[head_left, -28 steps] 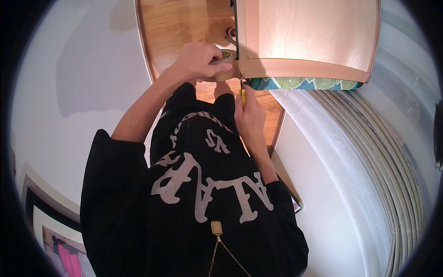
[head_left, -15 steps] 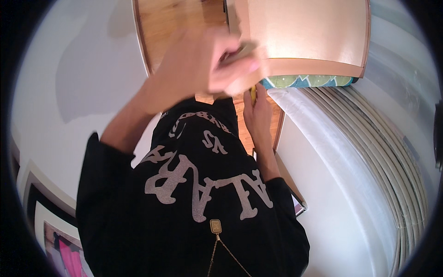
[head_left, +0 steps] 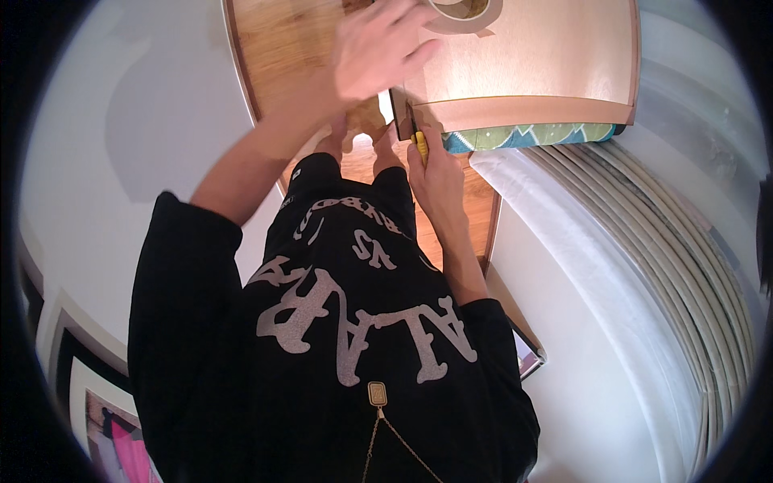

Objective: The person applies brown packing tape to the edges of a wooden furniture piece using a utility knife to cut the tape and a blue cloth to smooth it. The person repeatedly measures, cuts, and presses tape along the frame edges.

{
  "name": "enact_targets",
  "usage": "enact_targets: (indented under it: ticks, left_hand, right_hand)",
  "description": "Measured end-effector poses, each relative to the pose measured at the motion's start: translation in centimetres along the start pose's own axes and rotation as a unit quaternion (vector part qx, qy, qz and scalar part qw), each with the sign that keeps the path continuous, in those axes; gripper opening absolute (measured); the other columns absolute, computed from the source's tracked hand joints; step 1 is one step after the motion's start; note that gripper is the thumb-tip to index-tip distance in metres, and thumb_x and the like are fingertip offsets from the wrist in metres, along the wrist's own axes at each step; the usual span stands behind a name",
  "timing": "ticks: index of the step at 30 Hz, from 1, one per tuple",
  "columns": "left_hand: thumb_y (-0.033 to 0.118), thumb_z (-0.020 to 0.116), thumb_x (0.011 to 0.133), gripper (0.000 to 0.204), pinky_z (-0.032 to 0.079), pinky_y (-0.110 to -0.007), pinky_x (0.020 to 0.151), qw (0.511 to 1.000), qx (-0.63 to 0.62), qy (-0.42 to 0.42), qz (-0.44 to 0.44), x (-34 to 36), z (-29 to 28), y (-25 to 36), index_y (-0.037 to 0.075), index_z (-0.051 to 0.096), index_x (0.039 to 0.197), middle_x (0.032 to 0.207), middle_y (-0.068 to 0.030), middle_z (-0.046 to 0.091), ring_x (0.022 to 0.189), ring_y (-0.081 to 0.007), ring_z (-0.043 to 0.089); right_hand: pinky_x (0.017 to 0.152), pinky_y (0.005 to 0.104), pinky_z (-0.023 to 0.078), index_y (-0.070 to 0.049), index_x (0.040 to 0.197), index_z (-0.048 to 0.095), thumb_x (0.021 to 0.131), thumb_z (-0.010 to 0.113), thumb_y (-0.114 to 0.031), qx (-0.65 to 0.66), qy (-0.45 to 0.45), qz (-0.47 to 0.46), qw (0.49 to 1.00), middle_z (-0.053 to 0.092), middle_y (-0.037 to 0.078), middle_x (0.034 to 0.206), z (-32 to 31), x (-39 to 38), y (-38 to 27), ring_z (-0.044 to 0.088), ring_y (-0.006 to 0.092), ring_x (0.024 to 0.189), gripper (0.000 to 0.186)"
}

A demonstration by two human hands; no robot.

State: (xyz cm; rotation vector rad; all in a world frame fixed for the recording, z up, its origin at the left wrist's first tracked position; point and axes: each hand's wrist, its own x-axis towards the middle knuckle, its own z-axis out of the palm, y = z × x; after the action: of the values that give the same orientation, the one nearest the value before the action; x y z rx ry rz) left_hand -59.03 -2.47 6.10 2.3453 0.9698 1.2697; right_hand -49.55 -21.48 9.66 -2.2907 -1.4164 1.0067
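Observation:
A yellow-handled utility knife is in my right hand, its blade pointing away from me at the near left corner of a pale wooden panel. Brown tape runs along the panel's near edge, and the blade is by its left end. My left hand, slightly blurred, is over the panel's left side with fingers apart. Close to those fingers, a roll of brown tape lies on the panel, partly cut off by the upper picture edge.
Green and blue patterned fabric shows under the panel's near edge. To the right stand several long sheets beside clear plastic wrap. A white wall rises on the left, with a framed picture at lower left. Wooden flooring lies below.
My left hand has let go of the tape roll, which now rests on the panel. My right hand has moved left with the utility knife to the panel's corner.

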Motion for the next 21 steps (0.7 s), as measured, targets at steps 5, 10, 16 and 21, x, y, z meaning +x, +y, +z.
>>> enact_targets:
  ticks: [5,10,16,21]
  left_hand:
    - [0.027,0.073,0.079,0.025,0.050,-0.033,0.059,0.931,-0.054,-0.160,-0.322,-8.5,-2.8,3.4,0.009,0.070,0.097,0.079,-0.0049,0.068,0.069,-0.0224,0.066]
    - [0.026,0.074,0.081,0.024,0.050,-0.030,0.059,0.913,-0.081,-0.170,-0.362,-10.8,-2.3,4.7,0.008,0.073,0.097,0.078,-0.0055,0.071,0.064,-0.0192,0.067]
    - [0.027,0.074,0.080,0.026,0.051,-0.029,0.061,0.917,-0.068,-0.170,-0.354,-10.6,-2.5,4.4,0.008,0.073,0.098,0.079,-0.0055,0.072,0.066,-0.0198,0.068]
    - [0.025,0.073,0.078,0.034,0.051,-0.036,0.071,0.918,-0.052,-0.167,-0.356,-10.0,-2.4,4.9,0.011,0.068,0.109,0.093,-0.0069,0.069,0.080,-0.0245,0.067]
  right_hand:
    - [0.062,0.0529,0.049,-0.006,0.117,0.051,0.093,0.057,-0.019,0.007,-0.009,0.000,1.000,0.066,0.025,0.083,0.0,0.2,0.0,0.064,0.0453,0.074,0.029]
    - [0.066,0.0542,0.047,-0.008,0.122,0.052,0.093,0.057,-0.021,0.019,-0.031,0.043,0.998,0.064,0.028,0.081,-0.3,0.3,-0.7,0.063,0.0482,0.078,0.032]
    - [0.063,0.0534,0.049,-0.008,0.118,0.050,0.093,0.055,-0.019,-0.023,-0.048,0.044,0.998,0.066,0.025,0.084,0.0,-1.6,0.1,0.064,0.0459,0.075,0.028]
    - [0.063,0.0514,0.049,-0.009,0.120,0.053,0.094,0.057,-0.022,0.019,-0.013,0.047,0.999,0.065,0.027,0.083,-0.1,-2.7,0.7,0.063,0.0468,0.076,0.029]
